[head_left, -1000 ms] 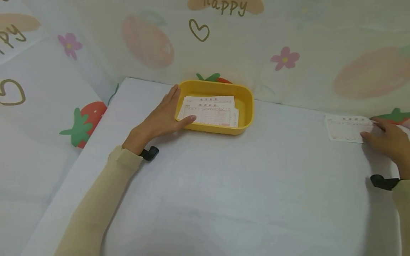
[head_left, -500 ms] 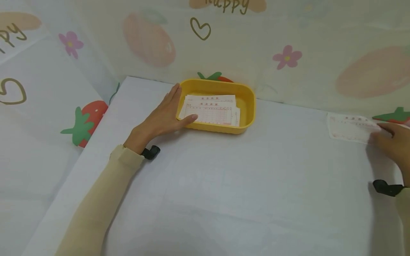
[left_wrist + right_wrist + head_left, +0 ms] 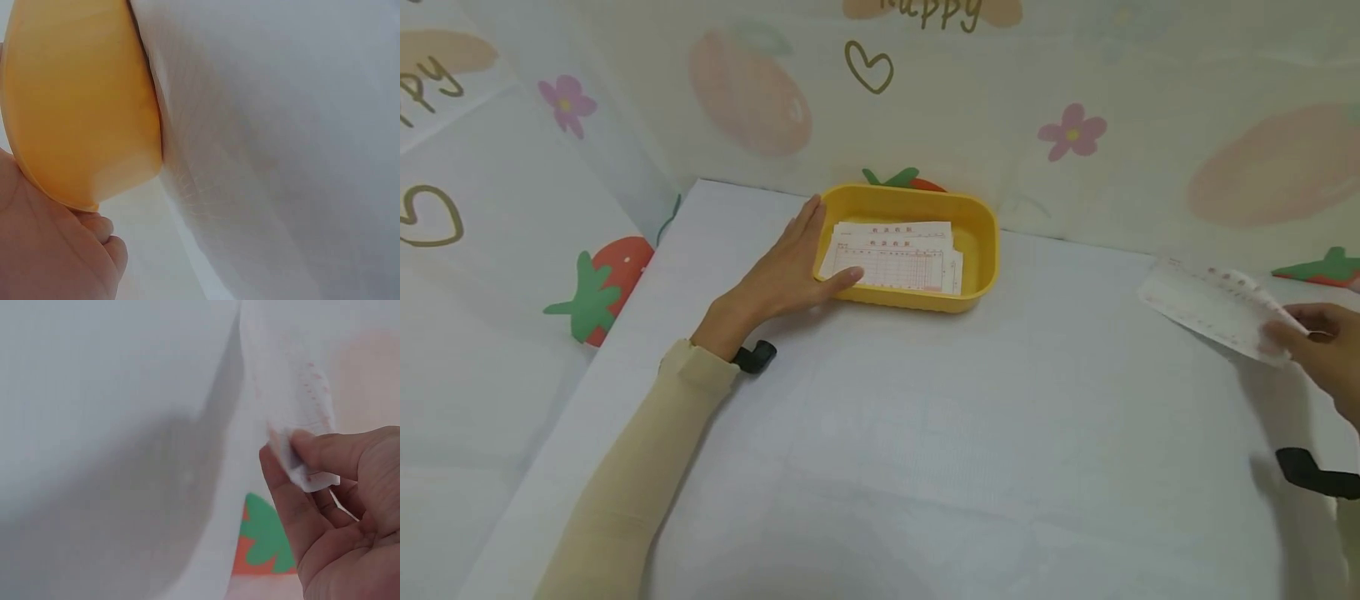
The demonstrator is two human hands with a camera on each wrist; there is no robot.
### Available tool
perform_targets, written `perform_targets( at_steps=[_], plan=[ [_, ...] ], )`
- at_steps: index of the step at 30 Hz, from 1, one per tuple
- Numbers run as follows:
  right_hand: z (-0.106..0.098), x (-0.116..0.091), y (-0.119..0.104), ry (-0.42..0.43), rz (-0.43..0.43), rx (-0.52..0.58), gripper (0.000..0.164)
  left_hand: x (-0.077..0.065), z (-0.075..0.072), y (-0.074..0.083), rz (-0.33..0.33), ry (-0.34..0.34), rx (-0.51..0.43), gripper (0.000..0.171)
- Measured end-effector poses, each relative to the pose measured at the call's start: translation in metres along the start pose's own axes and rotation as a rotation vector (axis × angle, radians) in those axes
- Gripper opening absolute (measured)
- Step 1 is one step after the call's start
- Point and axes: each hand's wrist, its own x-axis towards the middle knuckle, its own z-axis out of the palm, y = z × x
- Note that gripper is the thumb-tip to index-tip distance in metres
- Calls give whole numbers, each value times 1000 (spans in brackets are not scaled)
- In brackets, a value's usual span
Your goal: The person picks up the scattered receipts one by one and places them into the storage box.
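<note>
At the right of the head view, my right hand (image 3: 1318, 342) pinches a thin white receipt (image 3: 1210, 308) with red print between thumb and fingers. The slip is tilted, lifted off the table at its near side. In the right wrist view the thumb presses the paper (image 3: 300, 394) against the fingers, its held corner bent. My left hand (image 3: 775, 279) rests against the left end of a yellow plastic basket (image 3: 983, 258), fingers straight along its wall and thumb over the front rim. Inside the basket lie several printed receipts (image 3: 887, 267), loosely stacked.
A white-covered table (image 3: 962, 433) spreads under both hands. Behind it rises a pale backdrop (image 3: 940, 108) printed with strawberries, flowers and hearts, close to the basket's far side. The table's left edge slants down toward the lower left.
My right hand has picked up the receipt from its flat place on the table; the slip is now tilted and drawn slightly nearer. The left hand and basket have stayed put.
</note>
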Motion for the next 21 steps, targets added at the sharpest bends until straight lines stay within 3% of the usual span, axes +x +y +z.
perform_targets(
  at_steps=[4, 6, 11, 15, 19, 21],
  plan=[
    [5, -11, -9, -29, 25, 175, 29, 0, 0, 0, -6, 0, -4, 118],
    [9, -16, -12, -51, -1, 247, 26, -1, 0, 1, -6, 1, -5, 119],
    [17, -26, -22, -95, -55, 321, 54, -1, 0, -1, 7, 1, 2, 119],
    [20, -33, -37, -94, -27, 341, 30, -1, 0, -1, 11, 5, 2, 119],
    [24, -36, -56, -101, 7, 321, 27, -1, 0, 0, 13, 6, -2, 118],
    [27, -35, -64, -124, 9, 386, 24, -1, 0, 0, 17, 6, -3, 118]
  ],
)
